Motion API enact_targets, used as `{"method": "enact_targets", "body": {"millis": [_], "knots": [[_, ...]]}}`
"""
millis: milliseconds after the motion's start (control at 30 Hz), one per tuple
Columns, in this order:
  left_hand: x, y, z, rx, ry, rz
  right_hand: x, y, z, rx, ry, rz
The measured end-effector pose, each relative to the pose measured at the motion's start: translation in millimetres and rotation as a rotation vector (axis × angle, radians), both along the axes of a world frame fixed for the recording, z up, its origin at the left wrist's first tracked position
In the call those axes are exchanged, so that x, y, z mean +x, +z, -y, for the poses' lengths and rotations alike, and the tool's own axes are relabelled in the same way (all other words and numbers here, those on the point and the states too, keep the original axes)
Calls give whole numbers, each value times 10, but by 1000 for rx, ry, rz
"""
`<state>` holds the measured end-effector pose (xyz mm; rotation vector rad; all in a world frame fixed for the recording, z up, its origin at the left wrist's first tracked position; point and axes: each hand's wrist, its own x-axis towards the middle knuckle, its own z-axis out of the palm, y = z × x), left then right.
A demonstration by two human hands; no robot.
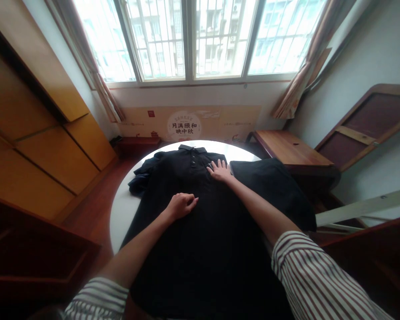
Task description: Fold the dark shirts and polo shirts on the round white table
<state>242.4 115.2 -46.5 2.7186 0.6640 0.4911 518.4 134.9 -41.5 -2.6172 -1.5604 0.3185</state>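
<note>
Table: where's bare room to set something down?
Table: a left strip between rim and shirt, and a far-right strip between rim, shirt and dark cloth. Crowded: the middle and right, covered by shirt and dark cloth, with the left hand and right hand over the shirt.

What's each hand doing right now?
Left hand: loosely closed, fingers curled over the black polo shirt; can't tell if it grips cloth.
Right hand: open, fingers spread on the shirt.
</note>
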Motion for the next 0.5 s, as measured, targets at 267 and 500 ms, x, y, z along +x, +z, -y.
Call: {"method": "enact_targets", "body": {"millis": [267, 500], "knots": [[15, 2, 18, -30, -3, 56, 47, 38, -32, -32, 34, 49], [-153, 209, -405, -46, 396, 462, -305, 50, 117, 83, 120, 63]]}}
